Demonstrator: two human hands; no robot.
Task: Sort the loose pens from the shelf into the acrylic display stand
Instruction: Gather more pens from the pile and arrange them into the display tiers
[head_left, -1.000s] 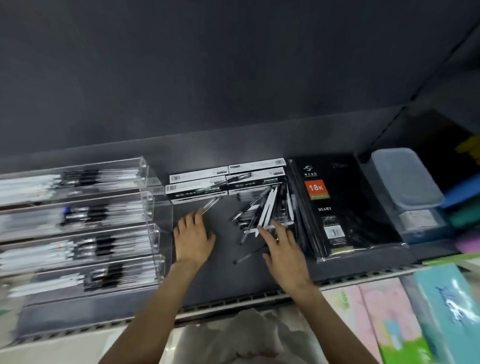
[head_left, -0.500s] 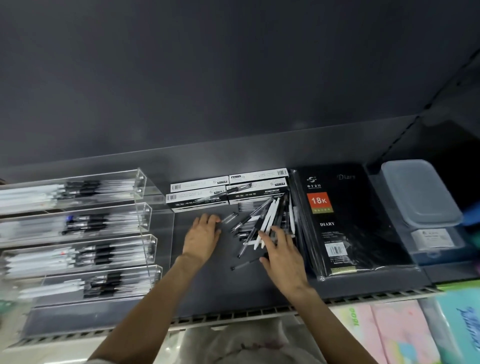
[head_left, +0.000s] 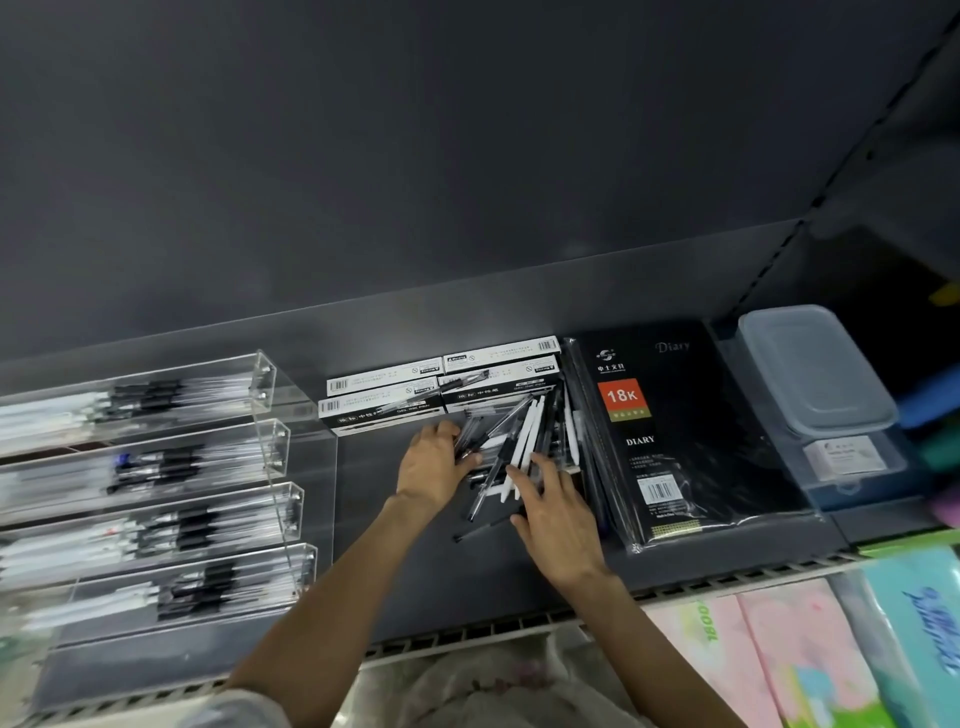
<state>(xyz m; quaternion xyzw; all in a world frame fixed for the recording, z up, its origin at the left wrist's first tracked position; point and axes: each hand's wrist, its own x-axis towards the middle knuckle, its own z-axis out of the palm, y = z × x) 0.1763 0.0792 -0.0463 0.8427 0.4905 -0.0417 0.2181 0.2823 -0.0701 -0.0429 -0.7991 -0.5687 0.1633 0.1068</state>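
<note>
Both hands are working the loose pens (head_left: 511, 452): the left hand (head_left: 434, 467) is curling around a few, the right hand (head_left: 556, 512) is lying flat-fingered on them, acrylic display stand (head_left: 280, 452) sitting left of both.

Landmark: black diary (head_left: 691, 431), wrapped in clear film, on the shelf.

- On the diary cover, top right: "Diary" in pale script.
- Upper left of the cover: a small round logo with four Chinese characters under it; characters too small to read surely.
- Below that, an orange square reads "18K"; the strip beneath it is illegible.
- Mid cover: "DIARY" in white capitals, then fine print, unreadable.
- Lower cover: white barcode sticker, digits too small.

Left of the diary, pen boxes (head_left: 441, 384): barcodes and upside-down print; "GEL INK PEN" just legible on two.

Right of the diary, a white label (head_left: 844, 457) under the lidded plastic box: unreadable.

Below and right of the diary, a teal pack (head_left: 930, 623): blue script, blurred.
</note>
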